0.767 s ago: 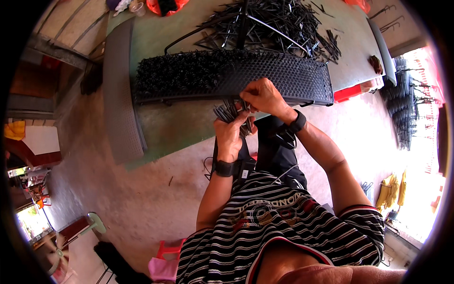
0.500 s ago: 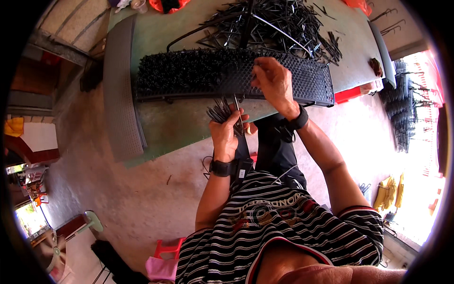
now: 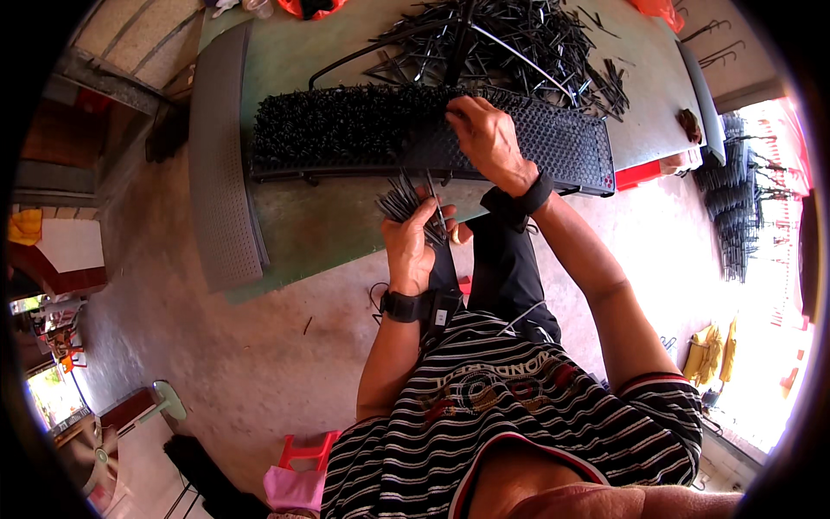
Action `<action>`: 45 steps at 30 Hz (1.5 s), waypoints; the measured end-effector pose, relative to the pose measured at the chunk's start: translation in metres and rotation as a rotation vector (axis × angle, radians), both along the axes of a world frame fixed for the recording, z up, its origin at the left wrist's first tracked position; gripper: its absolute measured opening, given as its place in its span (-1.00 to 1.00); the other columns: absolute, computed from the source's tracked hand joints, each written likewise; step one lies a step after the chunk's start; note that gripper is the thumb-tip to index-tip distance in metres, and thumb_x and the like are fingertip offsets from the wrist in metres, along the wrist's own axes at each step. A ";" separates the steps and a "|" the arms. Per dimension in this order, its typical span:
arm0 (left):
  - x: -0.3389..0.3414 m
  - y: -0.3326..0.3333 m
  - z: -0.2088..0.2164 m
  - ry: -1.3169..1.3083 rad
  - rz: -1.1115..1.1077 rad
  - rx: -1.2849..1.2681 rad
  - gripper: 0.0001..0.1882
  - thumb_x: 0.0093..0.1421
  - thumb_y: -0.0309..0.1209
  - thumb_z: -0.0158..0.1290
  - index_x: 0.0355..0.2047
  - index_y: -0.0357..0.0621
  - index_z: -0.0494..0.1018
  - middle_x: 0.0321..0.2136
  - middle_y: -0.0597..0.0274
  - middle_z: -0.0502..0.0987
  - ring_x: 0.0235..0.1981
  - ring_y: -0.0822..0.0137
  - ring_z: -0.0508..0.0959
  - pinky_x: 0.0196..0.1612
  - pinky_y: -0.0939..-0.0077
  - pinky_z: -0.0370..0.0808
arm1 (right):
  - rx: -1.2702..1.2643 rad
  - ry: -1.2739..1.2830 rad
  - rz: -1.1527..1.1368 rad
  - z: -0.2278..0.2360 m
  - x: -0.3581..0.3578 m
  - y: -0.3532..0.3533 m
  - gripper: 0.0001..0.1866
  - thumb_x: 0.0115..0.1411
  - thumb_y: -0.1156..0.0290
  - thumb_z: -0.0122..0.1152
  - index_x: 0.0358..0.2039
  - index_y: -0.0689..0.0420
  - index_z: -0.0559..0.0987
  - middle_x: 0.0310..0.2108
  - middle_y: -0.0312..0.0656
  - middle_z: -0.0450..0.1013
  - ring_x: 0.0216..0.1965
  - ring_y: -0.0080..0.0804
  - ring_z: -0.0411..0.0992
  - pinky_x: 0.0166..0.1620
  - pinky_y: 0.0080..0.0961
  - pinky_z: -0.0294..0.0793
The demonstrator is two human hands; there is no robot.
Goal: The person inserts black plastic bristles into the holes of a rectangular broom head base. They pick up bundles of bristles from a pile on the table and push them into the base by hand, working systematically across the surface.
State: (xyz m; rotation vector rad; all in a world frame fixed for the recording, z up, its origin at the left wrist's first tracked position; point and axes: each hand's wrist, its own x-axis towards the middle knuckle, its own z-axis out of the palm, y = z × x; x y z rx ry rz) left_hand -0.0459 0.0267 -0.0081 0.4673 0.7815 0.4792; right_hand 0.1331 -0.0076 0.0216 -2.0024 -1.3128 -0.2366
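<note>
A long black perforated panel lies across the near side of the table. Its left half is packed with short black tufts; bare holes cover the right half. Below the panel's front edge, my left hand grips a fanned bundle of thin black strips. One strip stands up apart from the others near the thumb. My right hand is over the panel, close to where the tufts end. Its fingers are closed in a pinch, and whatever they hold is hidden.
A heap of loose black strips lies behind the panel, with a black metal frame rising before it. Grey perforated sheets hang over the table's left end. A red stool stands on the floor, lower left.
My right hand has moved slightly left and up along the panel, toward the tufted edge. My left hand stays nearly in place with the bundle.
</note>
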 end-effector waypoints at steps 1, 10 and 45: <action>0.000 0.000 0.000 0.002 0.003 -0.002 -0.83 0.07 -0.62 0.07 -0.29 -0.25 0.45 -0.43 0.09 0.53 -0.46 0.11 0.59 -0.45 0.27 0.57 | -0.082 -0.126 0.003 0.004 0.000 -0.001 -0.81 0.08 0.57 0.10 -0.24 0.21 0.44 -0.51 -0.12 0.43 -0.53 -0.21 0.47 -0.53 -0.42 0.42; 0.007 0.003 -0.001 -0.048 0.101 0.004 -0.85 0.05 -0.64 0.07 -0.32 -0.30 0.46 -0.42 0.12 0.53 -0.52 0.24 0.55 -0.51 0.39 0.50 | -0.135 -0.474 0.759 0.018 -0.044 -0.052 -0.66 -0.14 0.40 0.14 -0.28 0.22 0.48 -0.07 0.01 0.34 -0.15 -0.19 0.39 -0.24 -0.45 0.50; 0.003 -0.007 -0.002 -0.018 0.030 0.204 -0.82 0.12 -0.62 0.03 -0.23 -0.30 0.43 -0.39 0.05 0.53 -0.45 0.18 0.58 -0.42 0.35 0.56 | 0.356 0.445 -0.116 0.035 -0.007 -0.016 -0.86 0.12 0.55 0.13 -0.28 0.29 0.48 -0.55 -0.19 0.48 -0.54 -0.55 0.50 -0.52 -0.69 0.42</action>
